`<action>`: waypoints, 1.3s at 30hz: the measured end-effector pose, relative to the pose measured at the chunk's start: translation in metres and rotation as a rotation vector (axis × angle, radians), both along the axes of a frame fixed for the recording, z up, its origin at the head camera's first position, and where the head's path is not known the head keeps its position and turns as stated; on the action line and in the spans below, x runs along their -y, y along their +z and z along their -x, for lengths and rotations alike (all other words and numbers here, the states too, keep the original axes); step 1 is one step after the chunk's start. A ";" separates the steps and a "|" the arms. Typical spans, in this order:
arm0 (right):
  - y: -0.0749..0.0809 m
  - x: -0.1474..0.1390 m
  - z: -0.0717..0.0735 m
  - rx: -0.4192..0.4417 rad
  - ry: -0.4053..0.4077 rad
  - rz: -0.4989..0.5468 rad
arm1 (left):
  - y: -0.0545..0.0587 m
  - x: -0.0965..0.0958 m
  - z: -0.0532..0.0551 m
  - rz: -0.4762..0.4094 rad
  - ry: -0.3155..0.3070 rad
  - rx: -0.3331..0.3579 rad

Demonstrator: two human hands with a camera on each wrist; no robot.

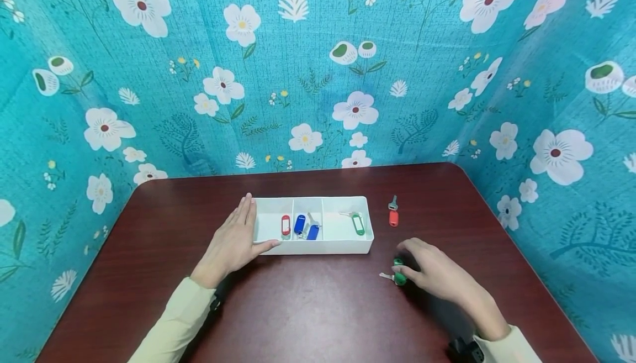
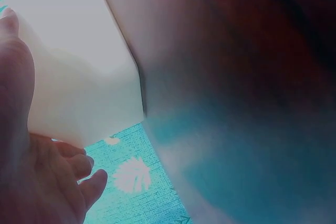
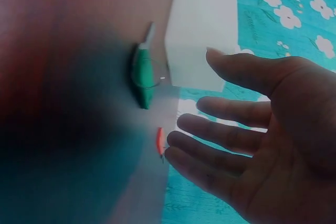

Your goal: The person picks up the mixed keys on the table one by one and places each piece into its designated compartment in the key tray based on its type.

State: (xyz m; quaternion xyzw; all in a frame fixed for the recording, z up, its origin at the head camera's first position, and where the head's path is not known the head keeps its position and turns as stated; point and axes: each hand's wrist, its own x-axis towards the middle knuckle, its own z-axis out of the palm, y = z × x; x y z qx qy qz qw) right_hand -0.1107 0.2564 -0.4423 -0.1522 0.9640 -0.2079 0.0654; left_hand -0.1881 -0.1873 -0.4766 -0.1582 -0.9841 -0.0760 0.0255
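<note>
A white three-compartment tray (image 1: 318, 248) lies on the table. My left hand (image 1: 231, 247) rests against its left end with straight fingers, the thumb along the front wall; the left wrist view shows the tray wall (image 2: 79, 66) beside that hand. Inside are a red key tag (image 1: 285, 225) on the left, two blue key tags (image 1: 312, 232) in the middle and a key with a green tag (image 1: 358, 225) on the right. My right hand (image 1: 442, 272) hovers over another green-tagged key (image 1: 399, 279). In the right wrist view its fingers are spread, apart from the green tag (image 3: 143, 74).
A key with a red tag (image 1: 393, 218) lies to the right of the tray. The dark wooden table (image 1: 308, 308) backs onto a blue flowered cloth (image 1: 278, 75), which also hangs on both sides.
</note>
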 end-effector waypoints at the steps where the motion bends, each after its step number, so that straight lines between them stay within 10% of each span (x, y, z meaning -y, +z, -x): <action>1: -0.001 -0.001 -0.001 -0.004 0.001 -0.006 | 0.000 0.000 0.000 0.000 0.000 0.005; 39: -0.027 -0.019 -0.024 -0.055 0.180 -0.172 | -0.002 0.001 0.001 -0.025 -0.008 -0.016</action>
